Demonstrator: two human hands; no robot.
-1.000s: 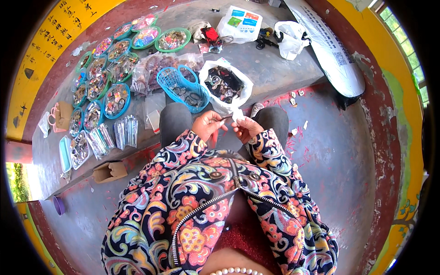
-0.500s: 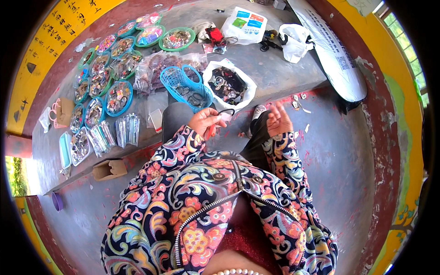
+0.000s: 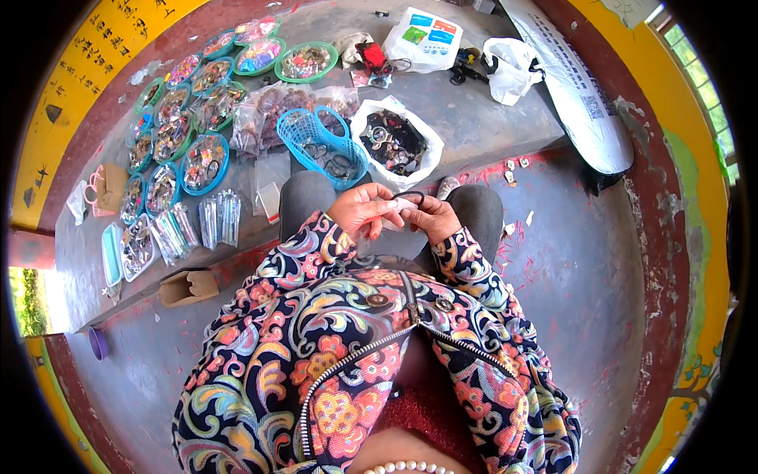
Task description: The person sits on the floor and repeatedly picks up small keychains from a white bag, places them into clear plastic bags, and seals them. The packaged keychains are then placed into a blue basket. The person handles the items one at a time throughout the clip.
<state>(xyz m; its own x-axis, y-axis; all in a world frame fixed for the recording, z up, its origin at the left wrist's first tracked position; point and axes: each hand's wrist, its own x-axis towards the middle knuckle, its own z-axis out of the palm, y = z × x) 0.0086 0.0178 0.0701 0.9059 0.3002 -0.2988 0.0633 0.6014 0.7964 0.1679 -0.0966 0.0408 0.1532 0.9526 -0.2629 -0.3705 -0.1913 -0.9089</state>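
Before the ledge's (image 3: 482, 122) near edge, our left hand (image 3: 358, 208) and right hand (image 3: 434, 219) pinch a pale slip (image 3: 405, 205) and dark loop (image 3: 409, 193), apparently joining them, steady fingertips likely needed next.

Bare left hand (image 3: 362, 210) left of metal-toothed jacket zipper (image 3: 410, 299), thumb pinching; bare right hand (image 3: 434, 218) right of zipper, fingers curled; floral-sleeved forearms (image 3: 304, 251) angled inward.

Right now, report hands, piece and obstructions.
Left grip pinching small pale piece; right grip against it. Dark loop beside. Nothing visibly in the way.
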